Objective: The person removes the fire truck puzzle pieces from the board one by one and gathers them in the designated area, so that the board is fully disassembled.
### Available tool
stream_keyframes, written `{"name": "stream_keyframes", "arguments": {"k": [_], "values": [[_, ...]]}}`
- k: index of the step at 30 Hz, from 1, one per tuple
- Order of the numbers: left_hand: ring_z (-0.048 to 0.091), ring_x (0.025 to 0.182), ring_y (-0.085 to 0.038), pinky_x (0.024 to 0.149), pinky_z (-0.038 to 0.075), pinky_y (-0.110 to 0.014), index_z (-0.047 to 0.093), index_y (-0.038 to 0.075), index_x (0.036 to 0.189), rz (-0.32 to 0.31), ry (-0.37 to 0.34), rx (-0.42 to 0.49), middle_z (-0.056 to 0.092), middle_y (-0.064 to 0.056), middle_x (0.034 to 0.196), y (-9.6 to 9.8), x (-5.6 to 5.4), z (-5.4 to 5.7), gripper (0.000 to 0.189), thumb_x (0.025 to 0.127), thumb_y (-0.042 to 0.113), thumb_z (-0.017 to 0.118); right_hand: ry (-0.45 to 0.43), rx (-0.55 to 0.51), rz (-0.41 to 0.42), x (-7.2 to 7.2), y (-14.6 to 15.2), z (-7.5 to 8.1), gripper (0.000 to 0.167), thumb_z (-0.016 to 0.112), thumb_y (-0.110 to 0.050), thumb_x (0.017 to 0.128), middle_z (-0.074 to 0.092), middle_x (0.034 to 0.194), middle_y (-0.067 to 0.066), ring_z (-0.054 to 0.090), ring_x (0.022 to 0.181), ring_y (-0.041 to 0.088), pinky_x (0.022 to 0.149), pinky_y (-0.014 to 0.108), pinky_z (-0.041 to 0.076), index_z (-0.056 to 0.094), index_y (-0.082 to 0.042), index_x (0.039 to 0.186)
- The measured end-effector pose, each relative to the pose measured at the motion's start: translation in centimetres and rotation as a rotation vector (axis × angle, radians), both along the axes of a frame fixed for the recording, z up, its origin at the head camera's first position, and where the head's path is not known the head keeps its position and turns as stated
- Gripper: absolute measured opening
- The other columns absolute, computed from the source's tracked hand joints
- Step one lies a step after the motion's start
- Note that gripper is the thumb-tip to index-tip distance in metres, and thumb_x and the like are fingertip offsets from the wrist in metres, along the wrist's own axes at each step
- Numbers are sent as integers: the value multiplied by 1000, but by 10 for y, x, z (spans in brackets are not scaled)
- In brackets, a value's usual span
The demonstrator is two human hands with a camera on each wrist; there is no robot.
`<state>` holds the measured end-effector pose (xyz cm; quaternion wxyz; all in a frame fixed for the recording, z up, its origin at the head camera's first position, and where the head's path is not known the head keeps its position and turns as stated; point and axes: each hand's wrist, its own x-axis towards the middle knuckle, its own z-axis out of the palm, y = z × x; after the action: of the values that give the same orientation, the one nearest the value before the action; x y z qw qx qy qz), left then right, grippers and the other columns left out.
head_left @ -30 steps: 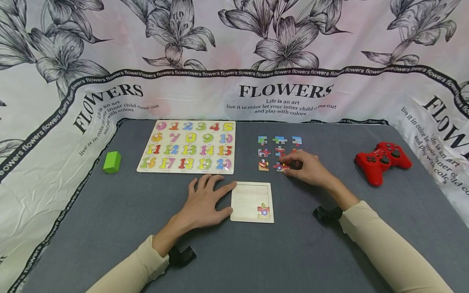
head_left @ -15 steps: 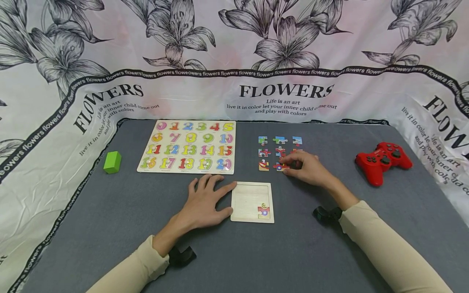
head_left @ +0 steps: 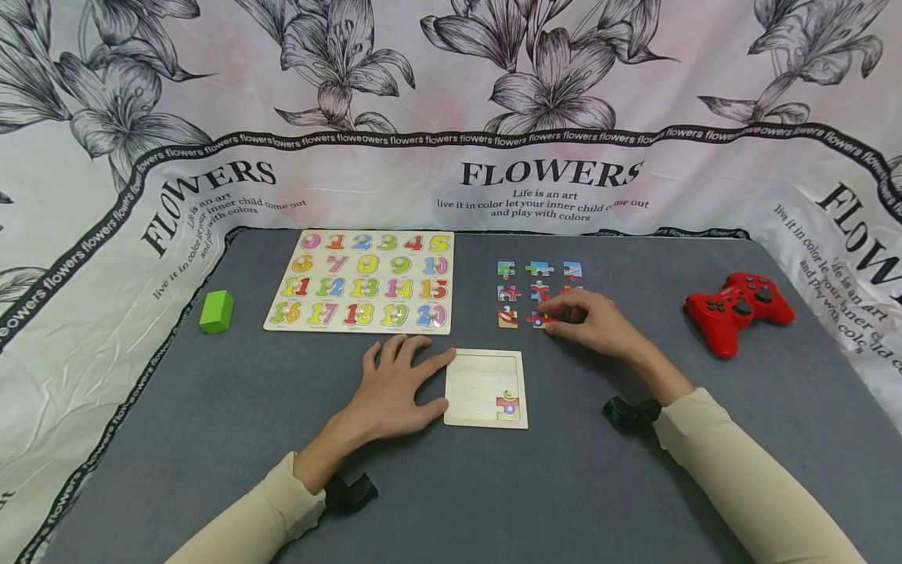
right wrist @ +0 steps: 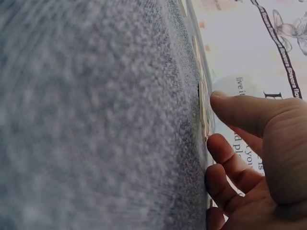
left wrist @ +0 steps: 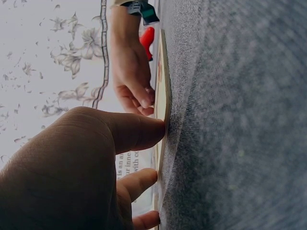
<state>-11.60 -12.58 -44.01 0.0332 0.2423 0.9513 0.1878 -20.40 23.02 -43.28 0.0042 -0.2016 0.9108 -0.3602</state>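
A shallow square wooden puzzle tray [head_left: 475,384] lies flat in front of me, with one colourful jigsaw piece [head_left: 507,408] in its lower right corner. My left hand [head_left: 395,392] rests beside it with spread fingers, thumb and index fingertip touching its left edge. Beyond the tray, loose jigsaw pieces stand in three rows. My right hand [head_left: 595,323] is over the right part of these rows, thumb and index finger pinching a red and blue jigsaw piece [head_left: 537,321] in the front row. That hand hides some pieces behind it.
A number board [head_left: 359,282] lies behind my left hand, with a green block [head_left: 215,312] to its left. A red game controller [head_left: 740,312] sits at the right. Floral cloth [head_left: 550,196] borders the grey tabletop [head_left: 451,501].
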Motion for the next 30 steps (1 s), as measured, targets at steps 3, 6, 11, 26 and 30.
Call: {"name": "stream_keyframes", "arguments": {"k": [3,6,11,26,30], "values": [[24,148,-35,116,11,-74,44,35,155,-2,-2,1,38,-8,157,0,0,0,67,92,46,63,0,-19,10,3,-1,2,32,79,-18,89,72,103,6,50,75,13,67,27,41,75,-12,120],[24,148,-35,116,11,-73,44,36,155,-2,-4,0,38,-8,157,0,0,0,67,92,46,63,-1,-41,39,7,-3,4,31,78,-16,90,71,102,6,51,76,13,69,26,42,75,-11,121],[24,148,-35,115,11,-74,44,35,155,-5,3,2,38,-8,157,0,0,0,67,92,46,63,1,-66,106,19,-12,9,32,80,-15,89,70,102,5,54,80,17,71,27,44,75,-14,120],[24,148,-35,115,12,-74,43,36,155,-4,1,-16,38,-8,157,0,-1,0,67,92,47,63,-10,54,383,55,-51,16,35,87,-20,80,69,103,-8,55,102,11,87,42,26,78,-27,113],[25,148,-35,115,12,-74,44,36,155,-4,0,-14,38,-8,157,0,-1,0,66,92,47,63,-2,126,445,61,-57,16,33,88,-28,79,66,102,-11,51,100,9,86,39,27,78,-32,110]]}}
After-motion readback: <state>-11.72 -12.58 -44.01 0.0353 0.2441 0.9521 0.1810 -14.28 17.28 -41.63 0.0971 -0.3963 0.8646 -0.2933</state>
